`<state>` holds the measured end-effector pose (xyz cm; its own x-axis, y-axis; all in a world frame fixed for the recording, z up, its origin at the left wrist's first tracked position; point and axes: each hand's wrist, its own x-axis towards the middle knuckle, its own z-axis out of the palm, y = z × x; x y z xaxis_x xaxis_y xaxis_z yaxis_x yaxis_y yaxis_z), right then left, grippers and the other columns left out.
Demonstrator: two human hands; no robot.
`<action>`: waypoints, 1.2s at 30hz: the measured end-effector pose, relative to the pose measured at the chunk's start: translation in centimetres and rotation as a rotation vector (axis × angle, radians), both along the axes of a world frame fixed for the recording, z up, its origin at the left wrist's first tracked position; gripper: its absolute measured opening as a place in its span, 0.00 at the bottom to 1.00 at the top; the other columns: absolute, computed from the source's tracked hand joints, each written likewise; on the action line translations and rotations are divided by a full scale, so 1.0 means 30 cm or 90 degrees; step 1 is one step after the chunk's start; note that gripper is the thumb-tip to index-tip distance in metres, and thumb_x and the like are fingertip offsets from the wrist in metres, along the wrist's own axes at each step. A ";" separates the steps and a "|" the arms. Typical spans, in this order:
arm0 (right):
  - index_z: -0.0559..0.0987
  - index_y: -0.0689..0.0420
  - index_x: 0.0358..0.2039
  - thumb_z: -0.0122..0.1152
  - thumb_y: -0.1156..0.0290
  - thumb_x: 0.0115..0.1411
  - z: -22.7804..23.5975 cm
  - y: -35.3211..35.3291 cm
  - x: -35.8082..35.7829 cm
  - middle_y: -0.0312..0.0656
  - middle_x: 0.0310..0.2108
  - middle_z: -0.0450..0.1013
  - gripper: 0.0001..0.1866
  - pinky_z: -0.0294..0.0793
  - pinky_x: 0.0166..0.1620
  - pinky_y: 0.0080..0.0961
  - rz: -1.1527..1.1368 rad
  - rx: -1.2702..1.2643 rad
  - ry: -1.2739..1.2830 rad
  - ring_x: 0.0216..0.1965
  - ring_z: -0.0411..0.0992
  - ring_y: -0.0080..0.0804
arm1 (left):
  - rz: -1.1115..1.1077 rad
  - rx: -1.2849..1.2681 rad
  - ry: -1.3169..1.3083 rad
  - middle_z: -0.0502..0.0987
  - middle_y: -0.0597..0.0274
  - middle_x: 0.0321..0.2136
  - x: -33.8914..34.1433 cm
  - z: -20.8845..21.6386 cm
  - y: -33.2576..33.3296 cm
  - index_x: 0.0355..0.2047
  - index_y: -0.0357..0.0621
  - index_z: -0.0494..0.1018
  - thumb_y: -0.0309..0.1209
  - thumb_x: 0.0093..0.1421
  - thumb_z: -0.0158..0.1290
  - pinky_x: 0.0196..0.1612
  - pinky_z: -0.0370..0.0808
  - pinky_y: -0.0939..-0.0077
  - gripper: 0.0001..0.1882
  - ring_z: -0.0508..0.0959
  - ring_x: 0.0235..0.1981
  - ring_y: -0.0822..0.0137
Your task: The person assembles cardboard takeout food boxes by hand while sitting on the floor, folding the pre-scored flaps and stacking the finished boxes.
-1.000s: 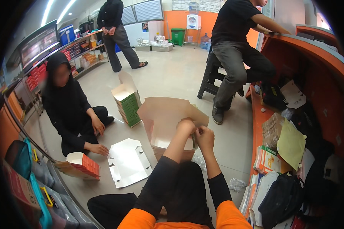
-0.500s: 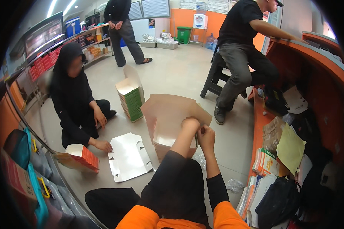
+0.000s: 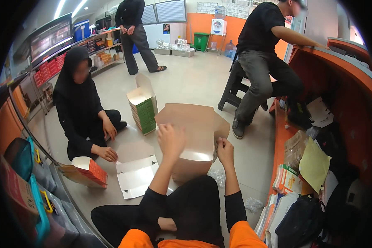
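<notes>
In front of my knees stands a tall cardboard box (image 3: 192,167) with a high back flap and a pale inside. My left hand (image 3: 171,141) is at its left corner, over the left side of the flap, and motion smears its fingers. At the right corner my right hand (image 3: 225,151) has its fingers closed on the box's side flap. To the left lies a flat box blank (image 3: 137,173), white with a brown panel raised at its far end. A co-worker's hand (image 3: 107,153) touches that blank's far left edge.
A stack of green folded boxes (image 3: 142,118) stands beyond the blank; a stack of red ones (image 3: 93,171) is by the seated co-worker (image 3: 78,107). Another person sits on a black stool (image 3: 231,89). An orange shelf (image 3: 279,142) with papers and bags runs along the right.
My left hand has come out of the box's right side and crossed to its left corner. My right hand stays at the right flap. The blank's far panel has been folded up.
</notes>
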<state>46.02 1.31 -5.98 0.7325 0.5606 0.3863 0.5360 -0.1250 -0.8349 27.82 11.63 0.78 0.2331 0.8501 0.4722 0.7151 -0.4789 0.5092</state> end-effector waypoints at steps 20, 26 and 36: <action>0.72 0.67 0.46 0.35 0.45 0.62 0.137 0.078 -0.023 0.63 0.44 0.70 0.34 0.63 0.54 0.42 0.030 -0.284 0.068 0.50 0.67 0.59 | -0.189 -0.442 -0.204 0.64 0.24 0.50 -0.022 -0.246 0.296 0.49 0.17 0.64 0.56 0.64 0.26 0.59 0.57 0.64 0.43 0.62 0.57 0.38; 0.74 0.68 0.42 0.40 0.51 0.63 0.070 0.095 0.025 0.62 0.41 0.72 0.29 0.66 0.51 0.39 0.039 -0.223 0.058 0.47 0.70 0.57 | -0.222 -0.417 -0.186 0.68 0.25 0.46 -0.022 -0.265 0.321 0.45 0.18 0.67 0.57 0.64 0.27 0.57 0.60 0.64 0.43 0.65 0.55 0.38; 0.77 0.63 0.38 0.47 0.53 0.61 0.068 0.069 -0.014 0.55 0.36 0.75 0.23 0.69 0.45 0.38 0.023 -0.170 0.028 0.42 0.72 0.54 | -0.178 -0.389 -0.117 0.72 0.31 0.43 -0.036 -0.258 0.317 0.42 0.25 0.72 0.57 0.63 0.27 0.54 0.64 0.61 0.41 0.70 0.50 0.40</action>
<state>45.59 3.39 -3.94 0.7224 0.6650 0.1895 0.5085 -0.3252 -0.7973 26.74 21.14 -6.97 0.4442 0.8957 -0.0196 0.4831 -0.2211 0.8472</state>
